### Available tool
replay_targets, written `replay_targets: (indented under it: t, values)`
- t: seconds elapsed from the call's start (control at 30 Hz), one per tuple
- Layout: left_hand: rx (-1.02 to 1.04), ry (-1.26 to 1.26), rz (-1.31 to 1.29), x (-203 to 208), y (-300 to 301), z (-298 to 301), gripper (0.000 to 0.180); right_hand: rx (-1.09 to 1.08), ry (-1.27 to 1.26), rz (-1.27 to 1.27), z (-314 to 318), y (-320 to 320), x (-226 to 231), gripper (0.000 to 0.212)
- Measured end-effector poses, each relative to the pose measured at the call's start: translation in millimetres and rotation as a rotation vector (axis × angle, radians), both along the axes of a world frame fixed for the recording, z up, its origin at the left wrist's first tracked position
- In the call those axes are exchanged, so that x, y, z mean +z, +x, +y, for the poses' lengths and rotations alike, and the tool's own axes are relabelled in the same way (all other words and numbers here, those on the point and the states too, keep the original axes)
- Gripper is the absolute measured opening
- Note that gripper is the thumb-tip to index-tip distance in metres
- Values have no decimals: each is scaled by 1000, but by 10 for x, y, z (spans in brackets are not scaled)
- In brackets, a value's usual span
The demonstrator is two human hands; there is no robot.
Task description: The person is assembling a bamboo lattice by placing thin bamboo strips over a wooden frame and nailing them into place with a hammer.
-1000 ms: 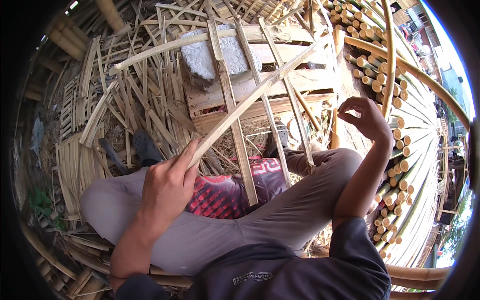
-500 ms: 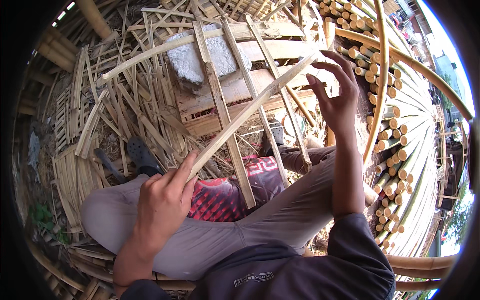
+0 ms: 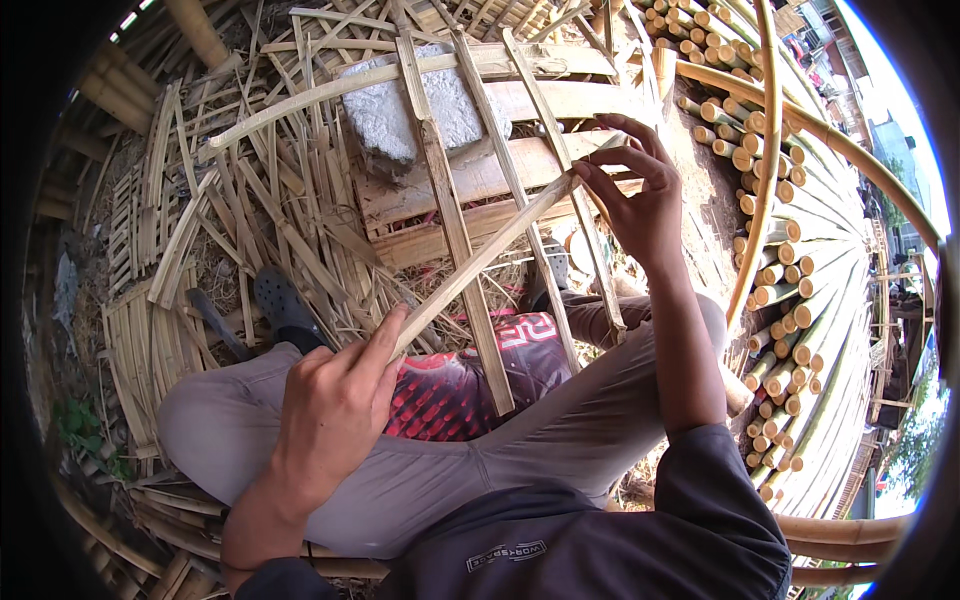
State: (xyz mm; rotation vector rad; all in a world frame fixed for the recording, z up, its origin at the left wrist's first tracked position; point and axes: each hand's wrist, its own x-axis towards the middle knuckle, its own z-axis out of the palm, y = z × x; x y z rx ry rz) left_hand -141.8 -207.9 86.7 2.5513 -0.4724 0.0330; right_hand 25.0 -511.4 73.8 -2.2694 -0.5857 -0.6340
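A pale bamboo strip slants over my lap, lying across several upright slats. Its near end is held in my left hand, fingers closed and the index finger stretched along it. Toward the far end, my right hand pinches the strip between thumb and fingers. Beneath it, the slats, such as the split bamboo slat, fan toward me from a long crosswise strip. A rough grey block sits under the far part of this lattice. The slats' near ends hang over a red and black patterned cloth between my legs.
Wooden boards lie under the block. Loose bamboo strips litter the ground at left, near a dark clog. Stacked bamboo poles fill the right side, with a curved pole in front of them.
My right hand has come left and slightly down, and its spread fingers have closed on the strip. My left hand keeps its hold. The view has shifted slightly.
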Motion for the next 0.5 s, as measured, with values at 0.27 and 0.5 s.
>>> replay_targets:
  t: [0.27,0.5]
  values:
    - [3,-16,12,12,13,-30,48,-12,2,25,19,-40,37,9]
    - [-28,-19,-2,-35,25,-21,51,-20,10,-2,4,-23,20,8]
